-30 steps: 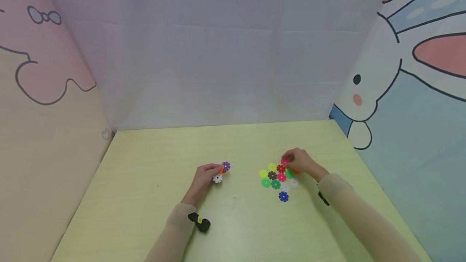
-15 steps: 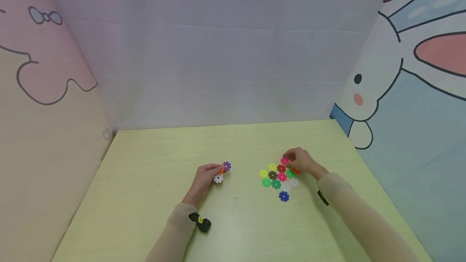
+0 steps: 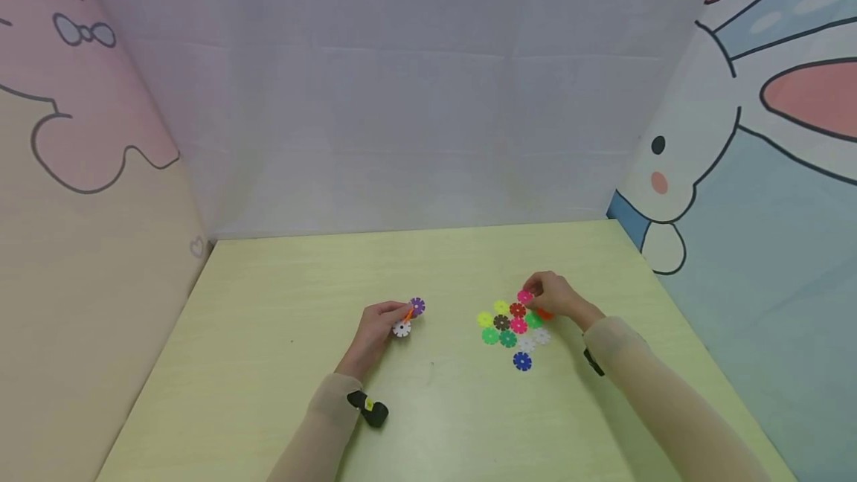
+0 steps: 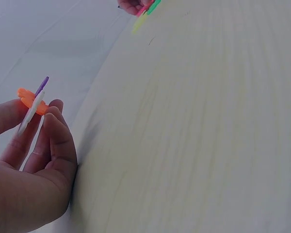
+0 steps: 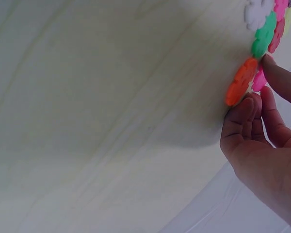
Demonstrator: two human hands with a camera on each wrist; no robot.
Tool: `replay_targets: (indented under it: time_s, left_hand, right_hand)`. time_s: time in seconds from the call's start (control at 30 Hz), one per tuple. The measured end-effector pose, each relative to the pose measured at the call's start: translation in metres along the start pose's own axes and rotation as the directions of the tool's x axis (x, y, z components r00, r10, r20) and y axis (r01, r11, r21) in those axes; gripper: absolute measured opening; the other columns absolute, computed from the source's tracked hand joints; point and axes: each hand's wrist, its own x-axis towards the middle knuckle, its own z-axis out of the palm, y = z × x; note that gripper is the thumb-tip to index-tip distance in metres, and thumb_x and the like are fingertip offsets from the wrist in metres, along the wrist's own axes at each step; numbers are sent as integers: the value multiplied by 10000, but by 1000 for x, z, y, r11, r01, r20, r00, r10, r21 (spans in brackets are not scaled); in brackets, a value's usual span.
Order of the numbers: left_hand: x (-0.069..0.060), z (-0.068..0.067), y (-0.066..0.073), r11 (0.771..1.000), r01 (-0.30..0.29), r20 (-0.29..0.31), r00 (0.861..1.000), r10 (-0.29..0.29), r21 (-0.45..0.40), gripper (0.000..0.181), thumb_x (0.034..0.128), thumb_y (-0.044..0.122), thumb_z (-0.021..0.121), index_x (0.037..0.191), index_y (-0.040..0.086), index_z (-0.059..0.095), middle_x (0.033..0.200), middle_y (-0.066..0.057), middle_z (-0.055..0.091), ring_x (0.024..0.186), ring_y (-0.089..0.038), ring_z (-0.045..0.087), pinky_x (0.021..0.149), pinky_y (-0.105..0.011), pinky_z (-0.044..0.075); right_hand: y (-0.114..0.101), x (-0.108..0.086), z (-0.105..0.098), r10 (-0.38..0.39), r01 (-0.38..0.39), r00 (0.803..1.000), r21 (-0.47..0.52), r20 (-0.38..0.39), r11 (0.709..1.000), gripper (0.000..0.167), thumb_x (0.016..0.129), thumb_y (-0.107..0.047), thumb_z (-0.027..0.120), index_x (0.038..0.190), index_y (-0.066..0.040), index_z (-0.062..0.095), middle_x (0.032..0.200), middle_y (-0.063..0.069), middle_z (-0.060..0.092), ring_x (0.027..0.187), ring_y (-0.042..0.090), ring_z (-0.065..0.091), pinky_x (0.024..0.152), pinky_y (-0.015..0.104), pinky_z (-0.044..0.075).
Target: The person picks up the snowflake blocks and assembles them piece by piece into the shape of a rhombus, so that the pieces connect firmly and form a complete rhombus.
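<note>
My left hand (image 3: 370, 335) pinches a small joined piece of notched plastic snowflake discs, left of the loose ones. It has a purple disc (image 3: 417, 306), a white disc (image 3: 402, 329) and an orange disc (image 4: 31, 100) slotted crosswise between them. On the right, my right hand (image 3: 557, 297) has its thumb and fingers on a pink snowflake disc (image 3: 524, 296) at the far edge of the loose group. Fingers partly hide that pink disc in the right wrist view. Close beside those fingertips lies an orange disc (image 5: 242, 81), with a green disc (image 5: 265, 35) next to it.
Several loose snowflake discs lie flat together, among them a yellow disc (image 3: 485, 320), a brown disc (image 3: 501, 323) and a white disc (image 3: 541, 336). Nearest the front is a blue disc (image 3: 522, 361). The pale wooden table (image 3: 268, 393) meets printed cloth walls on its sides and back.
Almost nothing differs. Both hands stay in place with the same discs at their fingers; the whole head view shifts very slightly.
</note>
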Motion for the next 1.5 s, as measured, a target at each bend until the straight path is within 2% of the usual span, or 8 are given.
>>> replay_targets:
  time_s: [0.53,0.83,1.17,1.3,1.5]
  left_hand:
    - [0,0,0,1000,1,-2,1000,-1,-13,243,871,160,710,984,-55,703,995,-124,644,810,-163,565,670,-238,483]
    - [0,0,-1,1000,1,4,1000,-1,-1,265,875,166,706,1004,-66,693,1001,-132,637,811,-162,559,672,-239,478]
    - [0,0,0,1000,13,4,1000,-13,-2,240,873,163,707,989,-47,704,1002,-124,643,822,-168,559,675,-244,475]
    - [-1,0,1,1000,16,5,1000,-16,-4,262,867,179,716,992,-50,703,1008,-126,641,832,-178,555,677,-246,474]
    - [-1,-1,1,1000,24,12,1000,-24,6,295,860,217,726,1004,-40,707,1025,-125,637,865,-193,545,696,-249,474]
  right_hand:
    - [-3,-3,-1,-23,23,1000,-29,-11,999,304,808,-75,763,1056,16,614,928,82,593,853,243,538,812,397,480]
    - [-4,-2,-2,-50,50,999,6,-21,999,215,809,-55,757,995,-29,653,927,64,612,893,266,572,803,407,494]
    - [-10,-2,-5,-1,3,999,45,-37,999,215,872,-102,706,1066,-34,643,969,89,635,882,264,582,778,380,513]
    - [-14,-1,-5,-27,29,998,47,-48,998,184,877,-99,701,1047,-42,660,945,64,638,875,247,582,804,386,502]
    - [-29,1,0,-109,112,993,62,-47,992,149,886,-97,689,1024,-40,675,937,46,653,880,241,594,833,402,493]
